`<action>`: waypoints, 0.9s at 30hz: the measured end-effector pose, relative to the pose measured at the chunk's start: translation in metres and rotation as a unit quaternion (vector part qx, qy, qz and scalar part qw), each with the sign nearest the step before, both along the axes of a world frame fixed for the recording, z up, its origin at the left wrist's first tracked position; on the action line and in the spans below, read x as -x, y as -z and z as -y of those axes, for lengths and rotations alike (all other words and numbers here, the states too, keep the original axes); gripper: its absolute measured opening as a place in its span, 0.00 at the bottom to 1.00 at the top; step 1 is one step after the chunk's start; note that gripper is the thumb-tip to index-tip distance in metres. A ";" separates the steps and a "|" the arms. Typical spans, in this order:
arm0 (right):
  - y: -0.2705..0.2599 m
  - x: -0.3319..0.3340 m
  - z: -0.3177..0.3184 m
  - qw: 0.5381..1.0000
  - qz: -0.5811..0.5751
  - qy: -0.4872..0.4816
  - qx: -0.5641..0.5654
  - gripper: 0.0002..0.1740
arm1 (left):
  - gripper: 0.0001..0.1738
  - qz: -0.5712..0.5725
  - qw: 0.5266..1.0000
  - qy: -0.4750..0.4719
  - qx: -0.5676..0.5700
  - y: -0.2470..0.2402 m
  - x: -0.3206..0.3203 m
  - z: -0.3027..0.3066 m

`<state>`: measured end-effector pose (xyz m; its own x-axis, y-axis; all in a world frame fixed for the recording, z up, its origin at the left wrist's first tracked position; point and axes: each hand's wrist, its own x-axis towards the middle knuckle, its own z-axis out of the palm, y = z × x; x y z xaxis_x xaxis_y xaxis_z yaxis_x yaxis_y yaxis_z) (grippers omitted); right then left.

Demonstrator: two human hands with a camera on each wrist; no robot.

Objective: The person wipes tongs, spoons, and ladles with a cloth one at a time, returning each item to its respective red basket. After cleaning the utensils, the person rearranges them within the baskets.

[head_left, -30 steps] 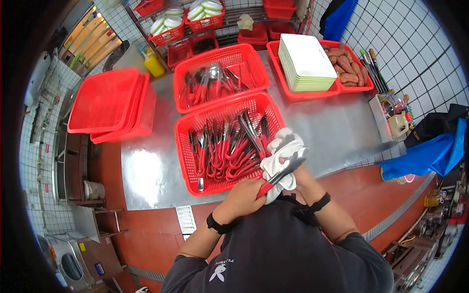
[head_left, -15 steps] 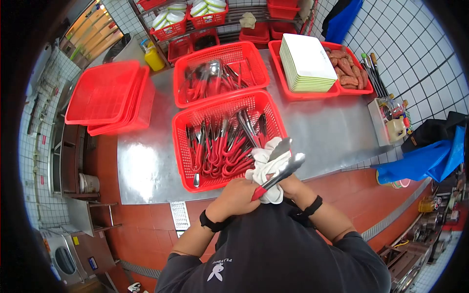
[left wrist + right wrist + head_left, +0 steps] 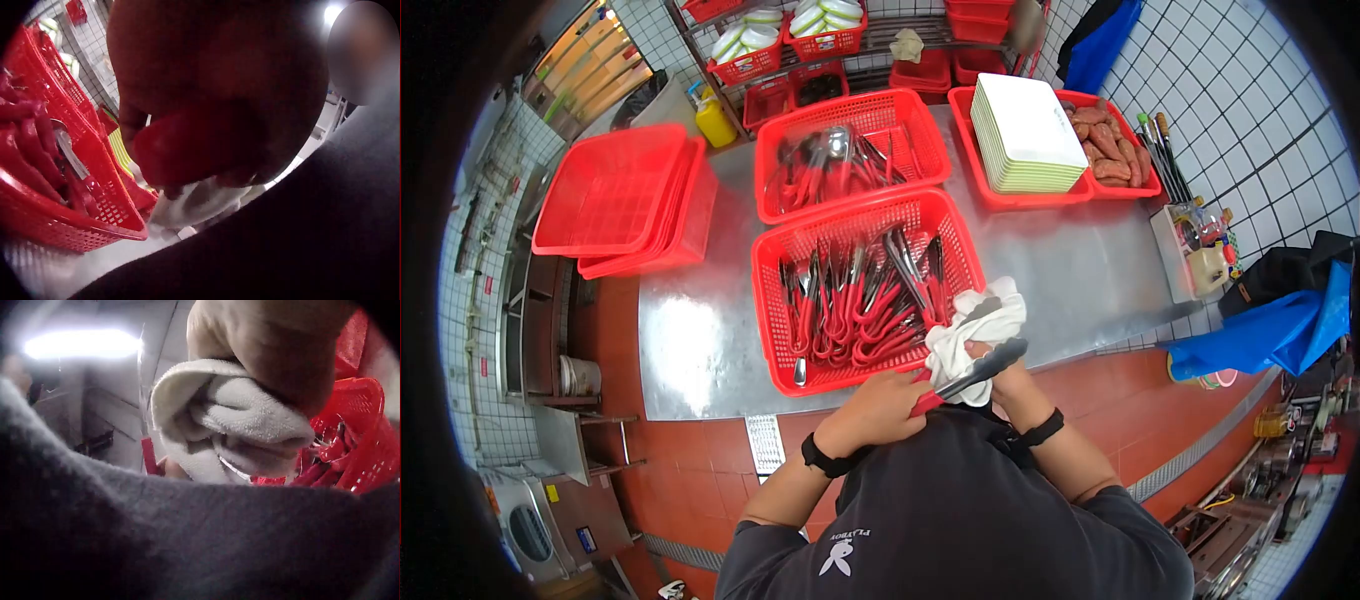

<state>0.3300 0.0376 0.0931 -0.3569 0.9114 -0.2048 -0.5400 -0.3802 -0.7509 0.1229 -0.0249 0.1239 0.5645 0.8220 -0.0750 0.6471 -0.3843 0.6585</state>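
Note:
My left hand (image 3: 882, 407) grips the red handle of a pair of metal tongs (image 3: 977, 374), whose tips point to the upper right. In the left wrist view the curled hand (image 3: 219, 81) surrounds the red handle (image 3: 187, 145). My right hand (image 3: 1006, 380) holds a white cloth (image 3: 970, 335) beside the tongs' metal arms. The right wrist view shows the cloth (image 3: 231, 412) bunched beneath the right hand (image 3: 269, 347); its fingertips are hidden. Just ahead, a red basket (image 3: 772, 330) holds many red-handled tongs (image 3: 860, 300).
Behind is a second red basket (image 3: 765, 150) with utensils. Stacked red baskets (image 3: 615, 195) stand left on the metal table (image 3: 700, 370). At the back right are white plates (image 3: 1025, 125) and a red tub of brownish-red pieces (image 3: 1110, 150). A condiment box (image 3: 1175, 250) stands at the right edge.
The cloth has shifted off the metal arms toward the upper right since half a second ago, and the tongs have tilted flatter. Both hands keep their hold.

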 end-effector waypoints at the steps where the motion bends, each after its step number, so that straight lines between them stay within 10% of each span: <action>1: 0.004 -0.005 -0.002 0.999 0.003 0.021 0.029 0.32 | 0.18 0.000 1.000 0.000 0.000 0.001 0.001 0.000; 7: -0.003 -0.018 -0.009 0.994 -0.007 0.099 0.035 0.26 | 0.17 -0.027 0.999 0.019 0.019 0.006 0.006 0.002; 14: -0.002 -0.009 -0.001 0.909 0.324 -0.110 -0.239 0.24 | 0.12 0.053 0.998 0.019 0.021 0.008 -0.002 0.002; 27: 0.028 -0.019 -0.021 0.999 -0.025 -0.036 0.032 0.27 | 0.15 -0.032 0.997 0.061 0.033 -0.008 -0.005 -0.018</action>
<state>0.3494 0.0590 0.0652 -0.4323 0.8689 -0.2411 -0.5460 -0.4650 -0.6969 0.1283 -0.0065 0.1315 0.6525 0.7393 -0.1662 0.6401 -0.4203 0.6431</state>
